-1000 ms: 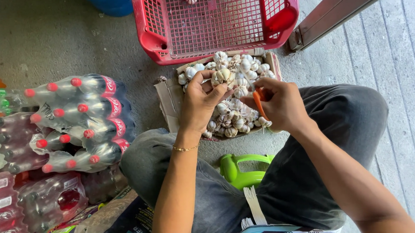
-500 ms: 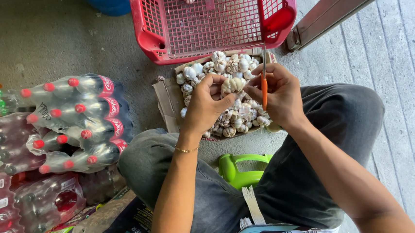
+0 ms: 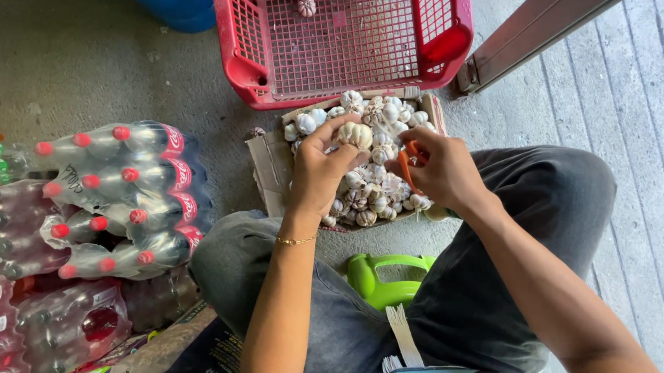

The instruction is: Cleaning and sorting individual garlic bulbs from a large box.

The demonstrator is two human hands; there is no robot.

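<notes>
My left hand (image 3: pixel 321 170) holds a white garlic bulb (image 3: pixel 355 134) by the fingertips, raised over a cardboard box (image 3: pixel 269 167) piled with several garlic bulbs (image 3: pixel 371 195). My right hand (image 3: pixel 441 169) sits just to the right of it, fingers closed around an orange-handled cutting tool (image 3: pixel 407 166). Both hands hover above the box, between my knees. One lone garlic bulb (image 3: pixel 305 7) lies in the red plastic basket (image 3: pixel 253 67) beyond the box.
Shrink-wrapped packs of red-capped soda bottles (image 3: pixel 118 197) stack at the left. A green plastic object (image 3: pixel 385 280) lies on the floor between my legs. A blue container (image 3: pixel 179 4) stands at the top. A metal rail (image 3: pixel 554 19) runs along the upper right.
My left hand has turned and lifted the garlic bulb up and away from the right hand. The right hand with the orange tool has dropped slightly and tilted.
</notes>
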